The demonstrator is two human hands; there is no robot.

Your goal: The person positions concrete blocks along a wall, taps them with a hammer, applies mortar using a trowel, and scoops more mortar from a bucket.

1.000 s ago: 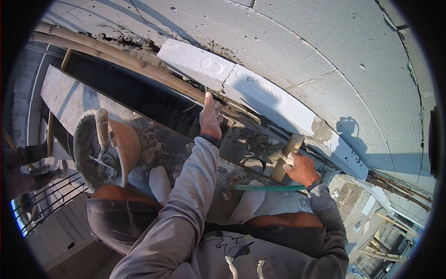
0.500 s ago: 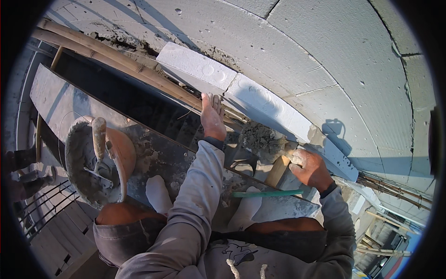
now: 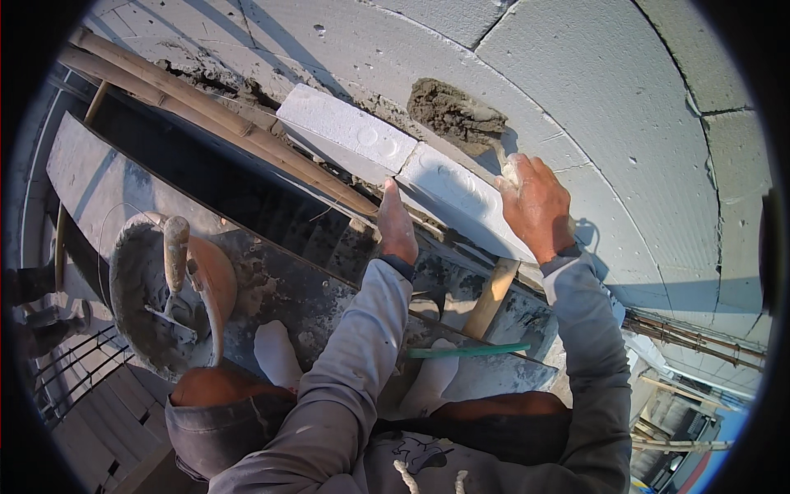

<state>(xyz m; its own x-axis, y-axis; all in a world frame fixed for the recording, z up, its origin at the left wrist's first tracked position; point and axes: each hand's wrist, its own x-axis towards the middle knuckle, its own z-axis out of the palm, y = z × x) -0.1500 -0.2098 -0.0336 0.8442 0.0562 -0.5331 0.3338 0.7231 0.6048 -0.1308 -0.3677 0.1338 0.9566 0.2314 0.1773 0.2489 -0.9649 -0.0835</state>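
My right hand (image 3: pixel 535 210) grips a trowel (image 3: pixel 499 148) loaded with a grey lump of wet mortar (image 3: pixel 453 115), raised over a row of white blocks (image 3: pixel 333 123) against the pale block wall (image 3: pixel 617 99). My left hand (image 3: pixel 395 218) is stretched out, fingertips at the front face of the row, near the joint between two blocks; I cannot make out whether it touches. Left of my arms, a mortar-crusted orange bucket (image 3: pixel 218 305) holds grey mortar and a second tool (image 3: pixel 175 255) with a pale handle.
Bamboo poles (image 3: pixel 197 107) run beside the blocks over a dark gap, bordered by a stained board (image 3: pixel 86 169). A wooden plank (image 3: pixel 492 296) and green strip (image 3: pixel 465 350) lie below my hands. Rebar (image 3: pixel 66 358) and what look like another person's dark-covered limbs (image 3: pixel 45 333) are at far left.
My right hand has risen from low beside the plank to above the block row, lifting the mortar-loaded trowel to the wall side. My left hand has shifted slightly rightward and down.
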